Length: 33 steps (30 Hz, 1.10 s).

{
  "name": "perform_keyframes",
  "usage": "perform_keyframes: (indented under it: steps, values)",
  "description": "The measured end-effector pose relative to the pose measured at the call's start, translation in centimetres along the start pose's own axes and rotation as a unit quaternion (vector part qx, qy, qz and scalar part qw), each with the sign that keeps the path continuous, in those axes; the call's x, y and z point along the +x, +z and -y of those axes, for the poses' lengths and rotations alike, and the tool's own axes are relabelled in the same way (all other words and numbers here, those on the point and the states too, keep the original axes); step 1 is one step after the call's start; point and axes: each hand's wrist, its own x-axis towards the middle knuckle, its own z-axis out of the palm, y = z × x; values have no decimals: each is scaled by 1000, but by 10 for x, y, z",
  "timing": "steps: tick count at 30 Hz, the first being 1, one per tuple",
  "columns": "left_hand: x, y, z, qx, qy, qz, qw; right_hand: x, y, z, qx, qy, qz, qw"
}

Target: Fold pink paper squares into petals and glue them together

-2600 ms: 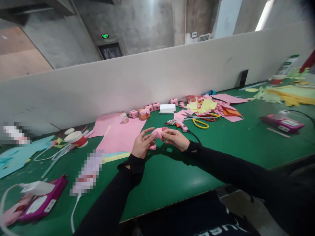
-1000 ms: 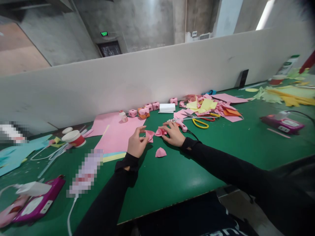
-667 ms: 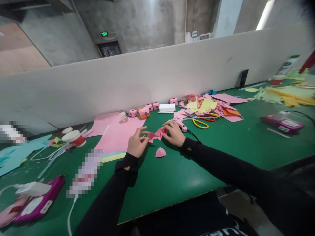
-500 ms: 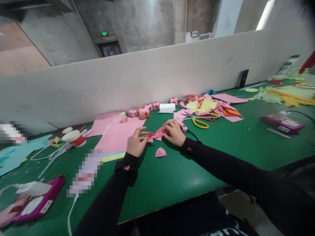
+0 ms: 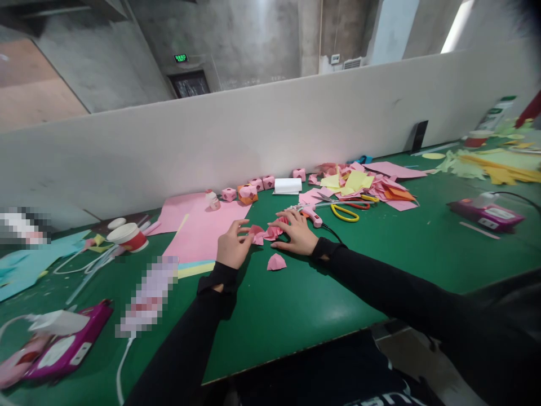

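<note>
On the green table, a crumpled, folded pink paper piece (image 5: 256,234) lies at the fingertips of my left hand (image 5: 233,245); its thumb and forefinger are closed on the near edge. My right hand (image 5: 299,232) is spread over another folded pink paper (image 5: 274,232), its thumb apart from the fingers and lower down; its palm hides part of that paper. Nearer to me, a small cupped pink paper piece (image 5: 276,262) rests alone. Just beyond my right hand lies a pink hot glue gun (image 5: 311,215) with a black cord.
Yellow-handled scissors (image 5: 344,213) lie beside a heap of paper scraps (image 5: 359,181). Several folded pink paper blocks (image 5: 229,194) line the white partition (image 5: 270,129). Pink sheets (image 5: 203,225), a paper cup (image 5: 129,237) and a purple power strip (image 5: 71,344) are at left; another power strip (image 5: 486,214) is at right.
My right thumb has moved down and left, away from the pink paper, and the fingers have spread. The paper under that hand sits lower and flatter. My left hand has barely moved.
</note>
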Motion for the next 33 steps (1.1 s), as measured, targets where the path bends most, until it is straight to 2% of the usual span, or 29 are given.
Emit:
perform_keyframes:
  steps: [7,14,24,33]
  values:
    - [0,1,3,30,14,17,999,-1,-3,3,33,1,5,999]
    - [-1,3,2,68,15,34,997,1,0,3,55,-6,-37,998]
    - [-1,3,5,64,30,45,996,2,1,5,101,0,-37,994]
    - [-4,22,17,129,111,75,982,5,5,2,105,3,-4,994]
